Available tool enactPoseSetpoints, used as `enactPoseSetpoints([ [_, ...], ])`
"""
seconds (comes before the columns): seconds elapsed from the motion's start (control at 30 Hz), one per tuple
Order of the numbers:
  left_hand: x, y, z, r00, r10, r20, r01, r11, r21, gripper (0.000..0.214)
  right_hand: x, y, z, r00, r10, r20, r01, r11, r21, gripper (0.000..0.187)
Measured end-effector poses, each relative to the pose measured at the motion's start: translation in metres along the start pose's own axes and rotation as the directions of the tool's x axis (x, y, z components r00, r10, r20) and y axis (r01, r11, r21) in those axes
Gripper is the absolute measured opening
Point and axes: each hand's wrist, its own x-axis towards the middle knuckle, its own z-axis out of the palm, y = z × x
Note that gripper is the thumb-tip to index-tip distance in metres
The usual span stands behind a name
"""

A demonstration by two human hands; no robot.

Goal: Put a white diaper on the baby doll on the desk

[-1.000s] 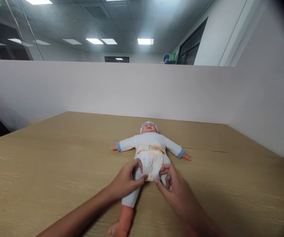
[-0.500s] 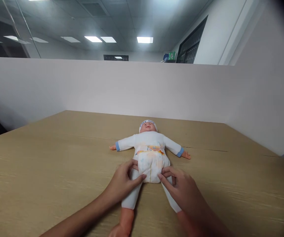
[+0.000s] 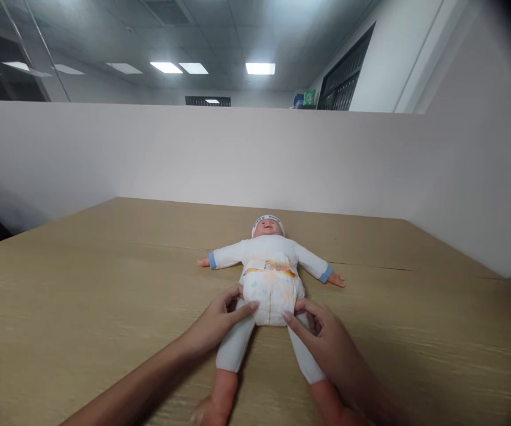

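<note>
A baby doll point(image 3: 269, 248) lies on its back, head away from me, arms spread and legs apart. It wears a white suit with blue cuffs and a white cap with lettering. Around its hips is a white diaper point(image 3: 270, 296) with an orange patterned waistband. At the diaper's left leg edge, my left hand point(image 3: 224, 316) pinches the material between thumb and fingers. My right hand point(image 3: 321, 331) grips the opposite leg edge in the same way, thumb on the front. The fingertips beneath the edges are partly hidden.
The doll rests on a wide wood-grain table point(image 3: 104, 284) with thin seams across it. A white partition point(image 3: 255, 154) rises along the table's far side and continues on the right.
My left hand has shifted slightly left and up along the diaper's leg edge. My right hand stays nearly in place on its edge. The view has tilted a little.
</note>
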Motion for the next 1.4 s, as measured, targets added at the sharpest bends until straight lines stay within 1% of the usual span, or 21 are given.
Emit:
enactPoseSetpoints([
  [0.07,0.000,-0.001,-0.001,1.000,0.002,-0.007,-0.002,1.000,0.012,0.042,-0.003,-0.003,0.001,0.997,-0.049,-0.063,0.044,0.997,-0.064,0.025],
  [0.17,0.001,-0.004,-0.002,0.999,0.020,-0.029,-0.018,0.999,0.045,0.044,-0.005,-0.006,0.003,0.983,-0.153,-0.102,0.139,0.981,-0.132,0.019],
  [0.27,0.003,-0.008,-0.002,0.999,0.025,-0.029,-0.024,0.998,0.051,0.046,-0.005,-0.006,0.003,0.966,-0.232,-0.112,0.208,0.959,-0.190,0.016],
  [0.43,0.005,-0.010,-0.004,0.998,0.030,-0.053,-0.025,0.995,0.093,0.045,-0.004,-0.004,0.001,0.940,-0.317,-0.122,0.275,0.921,-0.275,0.017],
  [0.5,0.005,-0.009,-0.004,0.997,0.032,-0.074,-0.025,0.994,0.105,0.045,-0.003,-0.004,0.000,0.940,-0.318,-0.120,0.276,0.921,-0.275,0.019],
  [0.6,0.004,-0.006,-0.003,0.997,0.013,-0.080,-0.008,0.998,0.063,0.046,-0.001,-0.003,-0.001,0.951,-0.293,-0.094,0.263,0.932,-0.248,0.023],
  [0.7,0.004,-0.004,-0.003,0.998,-0.014,-0.069,0.013,1.000,-0.010,0.049,0.002,-0.002,-0.002,0.956,-0.280,-0.088,0.256,0.943,-0.213,0.035],
  [0.77,0.004,-0.006,-0.003,0.998,-0.022,-0.059,0.019,0.998,-0.054,0.050,0.003,-0.001,-0.004,0.959,-0.264,-0.100,0.243,0.953,-0.179,0.044],
  [0.83,0.004,-0.008,-0.002,0.998,-0.014,-0.059,0.009,0.997,-0.081,0.052,0.004,-0.001,-0.008,0.959,-0.256,-0.119,0.240,0.962,-0.132,0.049],
  [0.9,0.004,-0.009,-0.001,0.995,0.027,-0.093,-0.033,0.997,-0.063,0.052,0.006,0.000,-0.013,0.955,-0.259,-0.144,0.248,0.964,-0.093,0.051],
  [0.93,0.003,-0.010,-0.001,0.990,0.062,-0.126,-0.066,0.998,-0.026,0.051,0.007,0.001,-0.016,0.952,-0.260,-0.164,0.249,0.965,-0.086,0.052],
  [1.0,0.000,-0.009,0.000,0.969,0.149,-0.195,-0.131,0.986,0.103,0.052,0.012,0.008,-0.023,0.943,-0.255,-0.213,0.237,0.966,-0.103,0.053],
  [1.1,-0.002,-0.008,-0.006,0.927,0.287,-0.240,-0.206,0.927,0.313,0.055,0.027,0.027,-0.033,0.922,-0.277,-0.270,0.230,0.954,-0.193,0.049],
  [1.17,0.004,-0.009,-0.017,0.894,0.368,-0.256,-0.228,0.865,0.448,0.051,0.043,0.043,-0.037,0.886,-0.332,-0.323,0.239,0.925,-0.297,0.043],
  [1.23,0.019,-0.011,-0.032,0.850,0.458,-0.261,-0.221,0.759,0.613,0.039,0.063,0.058,-0.040,0.838,-0.405,-0.367,0.232,0.872,-0.431,0.041],
  [1.27,0.029,-0.013,-0.040,0.827,0.505,-0.248,-0.208,0.684,0.699,0.034,0.074,0.065,-0.040,0.820,-0.435,-0.371,0.218,0.838,-0.501,0.046],
  [1.3,0.041,-0.014,-0.049,0.808,0.545,-0.222,-0.193,0.602,0.775,0.033,0.085,0.070,-0.040,0.815,-0.455,-0.359,0.199,0.801,-0.565,0.052],
  [1.33,0.053,-0.015,-0.056,0.802,0.568,-0.184,-0.174,0.518,0.838,0.036,0.095,0.075,-0.039,0.824,-0.462,-0.329,0.181,0.764,-0.619,0.059],
  [1.37,0.066,-0.017,-0.063,0.809,0.569,-0.145,-0.153,0.443,0.883,0.042,0.105,0.078,-0.037,0.841,-0.458,-0.288,0.173,0.732,-0.659,0.063],
  [1.4,0.078,-0.019,-0.068,0.825,0.554,-0.114,-0.133,0.387,0.912,0.047,0.113,0.080,-0.036,0.863,-0.441,-0.245,0.169,0.711,-0.683,0.064],
])
